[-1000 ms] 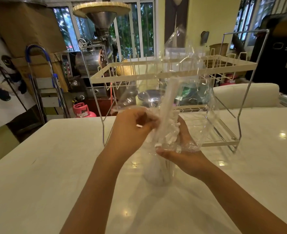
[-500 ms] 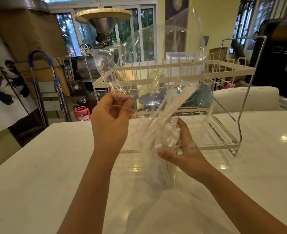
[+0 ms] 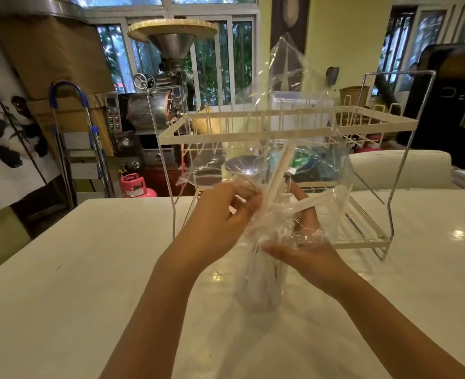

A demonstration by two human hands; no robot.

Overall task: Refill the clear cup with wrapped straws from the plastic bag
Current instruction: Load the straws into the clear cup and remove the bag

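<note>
Head view, left hand [image 3: 220,214] pinching plastic bag [image 3: 288,110], right hand [image 3: 305,242] gripping clear cup [image 3: 261,283], no legible writing.

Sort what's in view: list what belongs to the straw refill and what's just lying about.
Part of the job:
clear cup
plastic bag
wrapped straws
left hand, gripping bag and straws
right hand, steadying the cup's rim

Just lying about:
dish rack
white table
pink gas canister
stepladder
</note>
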